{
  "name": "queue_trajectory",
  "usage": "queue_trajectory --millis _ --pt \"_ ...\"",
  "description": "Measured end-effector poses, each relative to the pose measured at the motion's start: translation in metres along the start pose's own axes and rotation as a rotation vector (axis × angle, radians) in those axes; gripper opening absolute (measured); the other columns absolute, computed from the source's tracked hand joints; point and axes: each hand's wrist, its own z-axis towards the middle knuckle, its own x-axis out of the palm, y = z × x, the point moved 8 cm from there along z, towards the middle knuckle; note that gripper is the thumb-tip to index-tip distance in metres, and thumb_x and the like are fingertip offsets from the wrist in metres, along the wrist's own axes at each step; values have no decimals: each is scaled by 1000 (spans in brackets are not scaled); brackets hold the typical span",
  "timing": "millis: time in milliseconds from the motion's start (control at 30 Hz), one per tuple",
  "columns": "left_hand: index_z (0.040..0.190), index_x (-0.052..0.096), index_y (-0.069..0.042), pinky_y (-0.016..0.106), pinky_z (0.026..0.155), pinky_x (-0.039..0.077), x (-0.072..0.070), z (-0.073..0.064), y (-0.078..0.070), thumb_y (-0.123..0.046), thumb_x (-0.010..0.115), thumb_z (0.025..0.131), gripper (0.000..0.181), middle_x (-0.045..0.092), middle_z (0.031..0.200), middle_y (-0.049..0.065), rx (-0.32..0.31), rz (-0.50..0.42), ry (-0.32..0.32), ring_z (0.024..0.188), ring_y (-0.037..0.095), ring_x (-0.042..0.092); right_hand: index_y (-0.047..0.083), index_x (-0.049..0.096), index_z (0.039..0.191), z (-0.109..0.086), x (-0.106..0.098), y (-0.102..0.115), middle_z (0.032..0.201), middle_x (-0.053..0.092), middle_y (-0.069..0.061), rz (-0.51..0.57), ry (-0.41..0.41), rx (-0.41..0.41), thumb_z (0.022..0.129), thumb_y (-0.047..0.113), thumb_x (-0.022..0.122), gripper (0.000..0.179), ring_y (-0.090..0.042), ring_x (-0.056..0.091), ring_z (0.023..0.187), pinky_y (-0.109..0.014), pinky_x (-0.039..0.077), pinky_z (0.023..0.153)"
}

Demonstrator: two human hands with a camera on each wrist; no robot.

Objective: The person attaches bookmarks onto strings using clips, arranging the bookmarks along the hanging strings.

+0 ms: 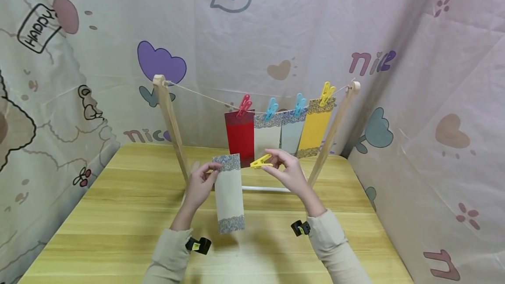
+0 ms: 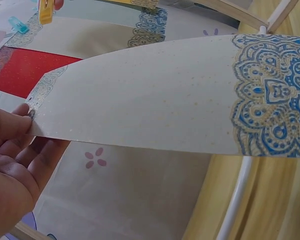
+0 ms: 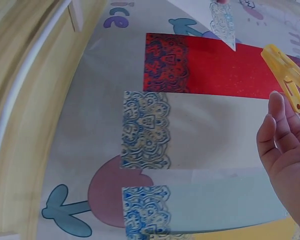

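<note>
My left hand (image 1: 200,184) pinches a white card (image 1: 229,194) with blue lace-patterned ends near its upper left edge; the card hangs upright above the table. In the left wrist view the card (image 2: 150,100) stretches away from the thumb and fingers. My right hand (image 1: 289,172) holds a yellow clothespin (image 1: 261,161) between thumb and fingers, its tip pointing at the card's upper right side, a small gap apart. In the right wrist view the clothespin (image 3: 285,77) shows in front of the hanging red card (image 3: 215,65).
A string (image 1: 201,95) runs between two wooden posts (image 1: 170,122). From it hang a red card (image 1: 240,137), a cream card (image 1: 266,141), a pale blue card (image 1: 292,135) and a yellow card (image 1: 313,128), each clipped by a clothespin. A white rod (image 1: 266,189) joins the posts low down.
</note>
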Motion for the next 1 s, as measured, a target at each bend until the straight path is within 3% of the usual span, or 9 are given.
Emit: queue_trajectory --millis 200,467,767,1000 --pt "94 57 13 17 55 44 -2 5 -8 14 48 84 14 52 97 22 47 12 -20 70 26 52 -15 56 102 9 -2 7 68 53 -16 -10 2 -26 67 -15 68 37 -22 47 58 -28 45 53" --pt "93 57 14 16 44 37 -5 14 -21 15 47 83 14 59 93 26 131 13 -27 54 24 48 -16 51 99 25 -4 14 65 53 -15 -7 10 -32 66 -14 69 37 -22 48 57 -28 43 51" --pt "92 58 13 18 49 43 -8 23 -27 13 49 84 12 59 92 25 140 39 -33 64 25 56 -14 55 95 44 -7 32 63 53 -15 -35 -7 -128 65 -14 71 34 -22 48 55 -33 44 49" --pt "93 57 14 17 48 41 -12 29 -37 12 49 85 11 59 93 25 161 27 -37 62 19 54 -15 57 96 59 -6 46 66 54 -17 -48 2 -196 63 -15 71 35 -24 48 56 -40 44 49"
